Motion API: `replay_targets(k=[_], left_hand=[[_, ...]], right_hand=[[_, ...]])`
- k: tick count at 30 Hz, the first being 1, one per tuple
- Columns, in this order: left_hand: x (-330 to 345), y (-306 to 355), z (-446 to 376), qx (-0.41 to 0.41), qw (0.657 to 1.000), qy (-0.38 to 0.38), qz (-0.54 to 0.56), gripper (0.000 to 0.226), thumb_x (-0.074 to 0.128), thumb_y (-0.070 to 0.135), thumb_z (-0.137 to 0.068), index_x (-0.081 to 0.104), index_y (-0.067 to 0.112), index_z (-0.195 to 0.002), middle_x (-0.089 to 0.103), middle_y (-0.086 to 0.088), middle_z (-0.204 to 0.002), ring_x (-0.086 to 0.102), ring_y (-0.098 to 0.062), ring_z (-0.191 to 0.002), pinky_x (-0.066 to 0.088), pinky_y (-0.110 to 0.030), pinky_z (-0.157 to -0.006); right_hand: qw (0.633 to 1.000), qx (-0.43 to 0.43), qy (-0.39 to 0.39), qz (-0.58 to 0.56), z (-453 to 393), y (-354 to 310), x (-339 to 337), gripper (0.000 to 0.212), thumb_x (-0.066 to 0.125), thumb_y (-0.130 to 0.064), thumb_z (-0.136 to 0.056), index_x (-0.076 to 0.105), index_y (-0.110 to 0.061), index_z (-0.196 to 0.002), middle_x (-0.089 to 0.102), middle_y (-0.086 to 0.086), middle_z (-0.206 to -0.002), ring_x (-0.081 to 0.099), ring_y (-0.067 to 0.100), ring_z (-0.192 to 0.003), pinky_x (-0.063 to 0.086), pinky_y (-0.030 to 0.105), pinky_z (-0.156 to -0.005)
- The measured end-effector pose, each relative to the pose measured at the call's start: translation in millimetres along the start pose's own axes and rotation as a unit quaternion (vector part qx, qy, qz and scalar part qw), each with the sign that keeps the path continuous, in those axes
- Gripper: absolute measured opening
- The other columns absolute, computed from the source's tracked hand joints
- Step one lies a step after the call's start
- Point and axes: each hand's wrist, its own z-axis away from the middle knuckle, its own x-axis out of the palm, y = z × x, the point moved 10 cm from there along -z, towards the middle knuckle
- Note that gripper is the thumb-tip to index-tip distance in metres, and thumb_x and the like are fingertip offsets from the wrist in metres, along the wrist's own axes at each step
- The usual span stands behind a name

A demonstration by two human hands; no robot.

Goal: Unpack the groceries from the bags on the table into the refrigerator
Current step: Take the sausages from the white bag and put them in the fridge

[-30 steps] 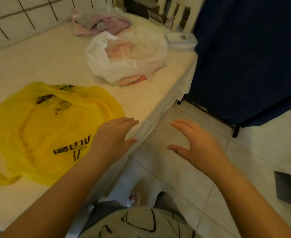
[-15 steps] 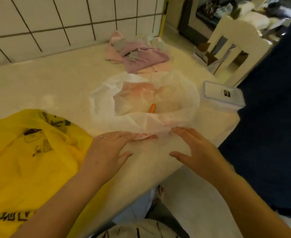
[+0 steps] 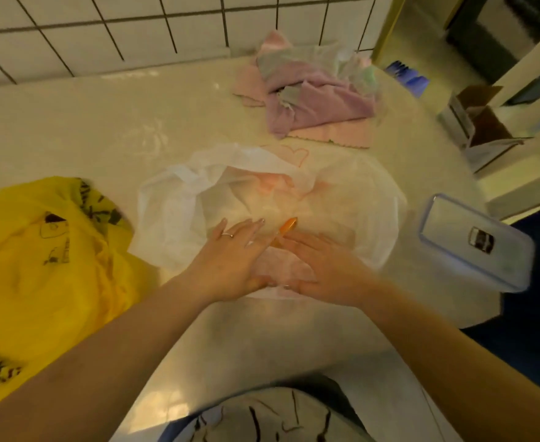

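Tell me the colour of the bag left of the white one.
Yellow bag with black print, head view.

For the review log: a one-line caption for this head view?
Both hands, left and right, reach into the white plastic bag beside a yellow bag.

Person, head-camera view: both forearms bare, no sleeves visible. Left hand [image 3: 230,266]: one thin silver-coloured ring [image 3: 228,234] on a finger. Right hand [image 3: 326,269]: no jewellery visible. Torso: light grey top [image 3: 271,419] with black line markings; dark garment edge around it.
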Motion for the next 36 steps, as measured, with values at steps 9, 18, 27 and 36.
replay_targets(k=[9, 18, 27, 36], left_hand=[[5.6, 20.0, 16.1, 0.09, 0.992, -0.081, -0.032, 0.067, 0.046, 0.056, -0.089, 0.017, 0.037, -0.147, 0.037, 0.005, -0.146, 0.035, -0.018, -0.133, 0.003, -0.054, -0.114], [32.3, 48.8, 58.7, 0.255, 0.965, -0.024, -0.049, 0.052, 0.054, 0.054, -0.082, 0.049, 0.029, -0.128, 0.055, 0.002, -0.129, 0.049, -0.017, -0.123, 0.031, -0.048, -0.108], [80.6, 47.8, 77.1, 0.202, 0.966, -0.146, -0.07, 0.069, 0.035, 0.062, -0.09, 0.013, 0.03, -0.148, 0.008, -0.005, -0.157, 0.004, -0.022, -0.145, -0.001, -0.045, -0.116], [6.2, 18.5, 26.1, 0.114, 0.971, 0.106, 0.182, 0.032, 0.043, 0.027, -0.095, 0.059, 0.019, -0.121, 0.045, -0.004, -0.14, 0.05, -0.02, -0.113, 0.041, -0.034, -0.096]], right_hand=[[0.99, -0.012, -0.133, 0.034, 3.6, 11.9, 42.5, 0.076, 0.048, -0.054, -0.088, 0.009, -0.028, -0.149, 0.038, -0.006, -0.145, 0.033, 0.013, -0.134, 0.01, 0.047, -0.115], [0.997, -0.053, -0.057, 0.021, 36.1, -11.2, 46.5, 0.055, 0.042, -0.054, -0.087, 0.043, -0.03, -0.137, 0.047, -0.005, -0.14, 0.039, 0.015, -0.132, 0.024, 0.037, -0.111], [0.997, 0.027, -0.055, -0.037, 60.3, -14.1, 78.1, 0.055, 0.045, -0.055, -0.089, 0.045, -0.028, -0.136, 0.045, -0.007, -0.141, 0.038, 0.013, -0.13, 0.022, 0.028, -0.108], [0.985, 0.116, 0.083, -0.092, 25.6, 15.9, 25.2, 0.036, 0.049, -0.03, -0.095, 0.056, -0.016, -0.128, 0.055, 0.001, -0.132, 0.047, 0.017, -0.124, 0.037, 0.033, -0.105]])
